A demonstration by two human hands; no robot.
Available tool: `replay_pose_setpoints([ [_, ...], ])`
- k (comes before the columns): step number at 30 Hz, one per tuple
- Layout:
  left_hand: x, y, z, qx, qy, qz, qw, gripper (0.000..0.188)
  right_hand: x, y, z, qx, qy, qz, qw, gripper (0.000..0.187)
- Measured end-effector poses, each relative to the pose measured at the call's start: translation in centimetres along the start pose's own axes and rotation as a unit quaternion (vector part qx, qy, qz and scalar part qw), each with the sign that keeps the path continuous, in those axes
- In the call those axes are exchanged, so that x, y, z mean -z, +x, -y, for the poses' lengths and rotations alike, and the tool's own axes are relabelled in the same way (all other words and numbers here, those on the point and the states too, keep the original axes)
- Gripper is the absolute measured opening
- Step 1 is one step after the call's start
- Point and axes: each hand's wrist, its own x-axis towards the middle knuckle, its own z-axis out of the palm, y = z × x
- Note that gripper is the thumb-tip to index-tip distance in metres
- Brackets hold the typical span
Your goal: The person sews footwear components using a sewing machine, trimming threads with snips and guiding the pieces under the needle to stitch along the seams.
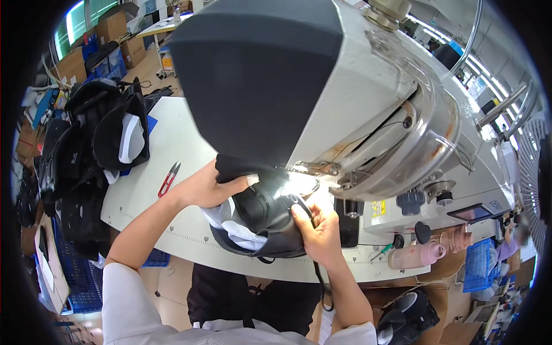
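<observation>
A black bag-like piece (282, 233) with white lining sits under the head of a sewing machine (368, 86), partly on the white table (190, 230). The machine's lamp glares over the stitching spot, so the needle cannot be made out. On the piece's left edge my left hand (215, 187) is closed, thumb on top and the other fingers hidden beneath. My right hand (319, 230) pinches the rim on the right side, close to the bright light. A black strap (323, 282) hangs down beside my right wrist.
Red-handled thread snips (168, 179) lie on the table left of my forearm. Similar black pieces (86, 149) are heaped at the left. A pink bottle (417, 256) and a green screwdriver (381, 252) lie at the right. Below stands a cardboard box (454, 293) near more black pieces.
</observation>
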Motion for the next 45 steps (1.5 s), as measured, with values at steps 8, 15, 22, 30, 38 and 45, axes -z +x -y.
replay_pose_setpoints([
  [8,1.2,4.4,3.1,-0.170,0.305,0.006,0.937,0.025,-2.0,-0.1,0.6,0.061,-0.200,-0.134,0.969,0.021],
  [15,1.1,7.0,-1.8,-0.167,0.281,-0.069,0.942,0.022,-5.8,0.2,-1.5,0.076,-0.058,-0.233,0.968,0.019],
  [22,1.5,0.2,-5.0,-0.149,0.264,-0.169,0.938,0.019,-5.8,-0.7,-0.2,0.034,-0.019,-0.176,0.984,0.008],
  [30,-2.6,-0.9,-5.9,-0.217,0.250,-0.085,0.940,0.008,-5.8,-0.9,-1.5,0.071,-0.087,-0.162,0.980,0.013],
  [38,-0.4,4.2,-3.3,-0.067,0.191,0.065,0.977,0.029,-6.8,-0.8,-1.5,0.154,-0.246,-0.210,0.934,0.017],
  [45,-1.2,5.0,-3.8,0.026,0.215,0.122,0.969,0.035,-6.5,-1.2,-1.5,0.075,-0.139,-0.189,0.969,0.014],
])
